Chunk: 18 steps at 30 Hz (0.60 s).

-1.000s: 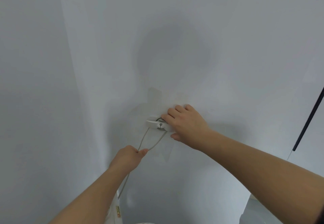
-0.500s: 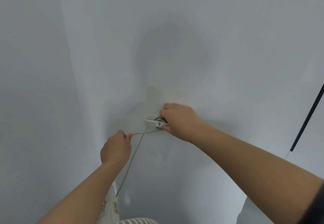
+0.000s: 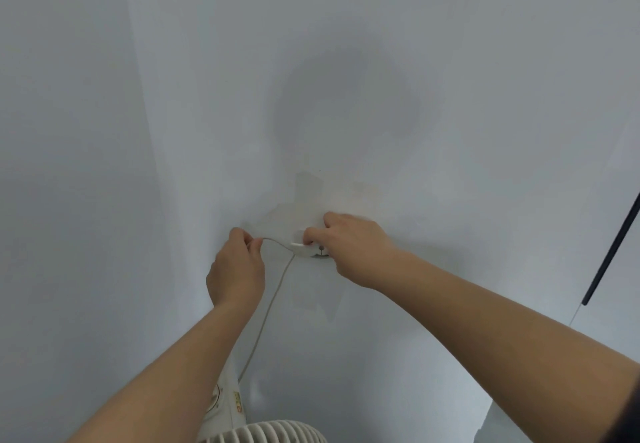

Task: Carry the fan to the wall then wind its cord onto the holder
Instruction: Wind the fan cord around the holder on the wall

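Note:
A small white cord holder (image 3: 309, 251) is stuck on the pale wall at mid-height. My right hand (image 3: 349, 248) rests on it, fingers curled over its top, hiding most of it. My left hand (image 3: 237, 266) sits just left of the holder and pinches the thin grey cord (image 3: 273, 295). The cord runs from my left fingertips to the holder, and another stretch drops down to the white fan (image 3: 242, 422), whose grille and body show at the bottom edge beneath my left forearm.
The wall meets another wall in a corner (image 3: 145, 130) at the left. A dark thin pole (image 3: 611, 252) leans at the far right. Patches of paler paint surround the holder.
My left hand has risen from below the holder to its left side, drawing the cord up and around. My right hand stays on the holder, with its fingers now curled over the top.

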### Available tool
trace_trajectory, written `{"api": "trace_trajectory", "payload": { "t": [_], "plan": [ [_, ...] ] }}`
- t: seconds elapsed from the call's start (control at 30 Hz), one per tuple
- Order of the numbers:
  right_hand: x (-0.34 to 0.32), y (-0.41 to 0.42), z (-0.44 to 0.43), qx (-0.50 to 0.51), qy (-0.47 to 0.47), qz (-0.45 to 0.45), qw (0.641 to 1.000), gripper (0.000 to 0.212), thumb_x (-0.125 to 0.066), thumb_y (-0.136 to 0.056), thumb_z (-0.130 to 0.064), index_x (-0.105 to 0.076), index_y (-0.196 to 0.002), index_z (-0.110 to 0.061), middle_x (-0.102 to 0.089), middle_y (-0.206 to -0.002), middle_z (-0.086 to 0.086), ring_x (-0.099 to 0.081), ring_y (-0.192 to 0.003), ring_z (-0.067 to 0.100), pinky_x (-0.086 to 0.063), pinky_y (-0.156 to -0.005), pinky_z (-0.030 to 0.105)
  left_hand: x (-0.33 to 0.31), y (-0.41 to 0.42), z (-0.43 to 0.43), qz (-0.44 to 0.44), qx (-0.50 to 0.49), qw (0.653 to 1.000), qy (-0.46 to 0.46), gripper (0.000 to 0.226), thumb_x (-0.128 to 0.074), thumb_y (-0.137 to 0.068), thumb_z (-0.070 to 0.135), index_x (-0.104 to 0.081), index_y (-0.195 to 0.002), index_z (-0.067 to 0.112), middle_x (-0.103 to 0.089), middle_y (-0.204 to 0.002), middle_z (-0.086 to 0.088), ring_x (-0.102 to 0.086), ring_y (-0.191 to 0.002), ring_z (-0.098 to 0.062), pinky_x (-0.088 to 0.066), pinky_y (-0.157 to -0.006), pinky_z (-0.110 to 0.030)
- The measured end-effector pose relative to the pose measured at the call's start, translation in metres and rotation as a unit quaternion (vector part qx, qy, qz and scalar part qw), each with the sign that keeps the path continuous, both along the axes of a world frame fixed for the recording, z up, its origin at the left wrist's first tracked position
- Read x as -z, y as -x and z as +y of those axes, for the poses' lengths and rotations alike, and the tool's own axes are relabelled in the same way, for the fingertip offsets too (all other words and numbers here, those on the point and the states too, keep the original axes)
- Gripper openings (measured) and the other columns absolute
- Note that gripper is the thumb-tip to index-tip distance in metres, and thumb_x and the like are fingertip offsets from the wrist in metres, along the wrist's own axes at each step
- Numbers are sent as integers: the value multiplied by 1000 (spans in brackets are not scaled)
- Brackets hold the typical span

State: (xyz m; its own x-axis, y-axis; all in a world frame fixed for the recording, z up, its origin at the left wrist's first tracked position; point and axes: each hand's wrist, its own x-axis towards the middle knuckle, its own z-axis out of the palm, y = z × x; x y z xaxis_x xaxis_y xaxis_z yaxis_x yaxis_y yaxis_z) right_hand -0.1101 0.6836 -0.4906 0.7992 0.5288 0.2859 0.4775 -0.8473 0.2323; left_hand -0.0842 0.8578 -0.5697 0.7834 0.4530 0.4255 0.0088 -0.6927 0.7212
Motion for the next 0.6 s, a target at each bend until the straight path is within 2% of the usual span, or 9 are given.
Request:
{"api": "trace_trajectory", "payload": {
  "t": [0.17,0.23,0.33,0.43,0.6],
  "plan": [
    [1,-1,1,1,6,-5,1000,49,-47,-85,2,-50,-123,-30,-49,-106,4,-54,-93,25,-32,-63,31,-8,4,-6,-87,8,996,0,22,-44,-99,34,-47,-87,15,-57,-72,0,-54,-62,-24,-38,-54,-32],
    [2,-3,2,5,-2,-7,1000,41,-48,-89,-5,-52,-121,-31,-49,-105,3,-55,-93,24,-32,-63,30,-10,6,-7,-107,19,994,-4,22,-45,-99,33,-46,-86,15,-56,-69,1,-53,-60,-24,-36,-51,-32],
    [4,-5,6,15,-27,-20,999,23,-45,-96,-27,-56,-116,-31,-52,-104,2,-56,-94,24,-35,-66,30,-10,9,-7,-123,32,992,-4,21,-45,-99,32,-46,-86,15,-55,-68,1,-52,-58,-23,-35,-49,-31],
    [8,-7,9,17,-45,-40,998,19,-46,-96,-36,-59,-107,-28,-54,-100,0,-57,-91,23,-36,-66,29,-9,14,-6,-134,47,990,6,21,-46,-98,32,-47,-86,15,-55,-68,1,-52,-58,-21,-39,-50,-32],
    [13,-12,13,22,-48,-78,996,21,-46,-97,-40,-61,-100,-27,-57,-95,0,-60,-85,24,-35,-62,29,-13,23,-11,-167,105,980,29,16,-50,-97,28,-50,-86,16,-52,-63,3,-48,-56,-17,-43,-53,-37]
  ]
}}
